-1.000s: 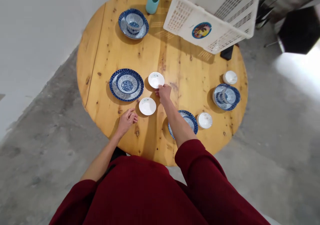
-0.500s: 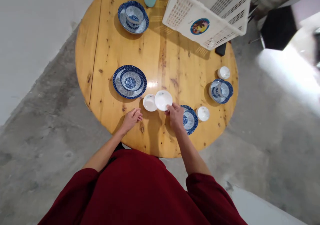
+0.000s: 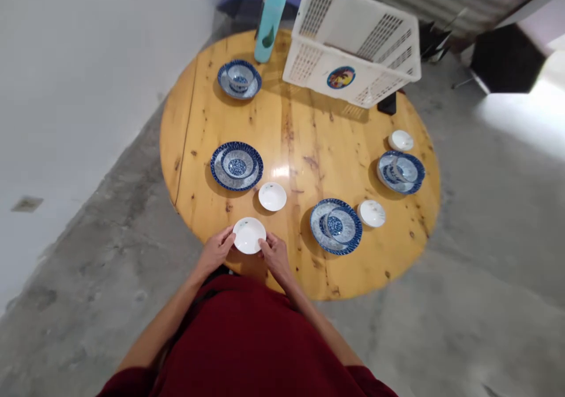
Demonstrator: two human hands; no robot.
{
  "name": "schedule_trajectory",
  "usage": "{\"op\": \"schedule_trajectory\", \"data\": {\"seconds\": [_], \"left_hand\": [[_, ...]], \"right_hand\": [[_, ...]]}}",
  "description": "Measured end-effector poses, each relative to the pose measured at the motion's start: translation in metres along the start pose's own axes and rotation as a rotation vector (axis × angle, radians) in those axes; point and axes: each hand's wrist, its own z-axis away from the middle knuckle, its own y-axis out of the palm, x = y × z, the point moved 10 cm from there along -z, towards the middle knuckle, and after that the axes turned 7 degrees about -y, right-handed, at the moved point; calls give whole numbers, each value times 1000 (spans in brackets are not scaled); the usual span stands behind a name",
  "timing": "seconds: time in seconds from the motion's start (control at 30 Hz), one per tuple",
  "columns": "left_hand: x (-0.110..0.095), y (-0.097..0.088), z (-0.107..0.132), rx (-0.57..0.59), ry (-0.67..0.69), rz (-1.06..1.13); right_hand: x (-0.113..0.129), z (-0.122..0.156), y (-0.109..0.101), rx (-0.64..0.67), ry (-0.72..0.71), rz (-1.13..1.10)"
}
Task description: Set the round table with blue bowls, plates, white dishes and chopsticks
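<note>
A small white dish is near the front edge of the round wooden table. My left hand grips its left rim and my right hand grips its right rim, fingers curled on it. A second small white dish sits just beyond, free of both hands. Left of that one is a blue patterned plate with a bowl on it. Another blue plate with a bowl lies to the right of my right hand.
A white slatted plastic basket and a teal bottle stand at the table's far side, with a blue bowl set near them. At the right are a blue plate set and two white dishes. Concrete floor surrounds the table.
My right hand carried a white dish from the table's middle back to the front edge. My left hand moved onto its other rim. The camera tilted up.
</note>
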Motion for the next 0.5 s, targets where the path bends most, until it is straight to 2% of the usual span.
{"op": "schedule_trajectory", "data": {"seconds": [0.1, 0.3, 0.5], "left_hand": [[-3, -10, 20, -104, 1, 12], [-6, 0, 49, -183, -44, 37], [18, -3, 80, -302, -150, 68]], "right_hand": [[3, 5, 9, 53, -57, -11], [10, 10, 4, 104, -172, 39], [0, 18, 23, 178, -227, 52]]}}
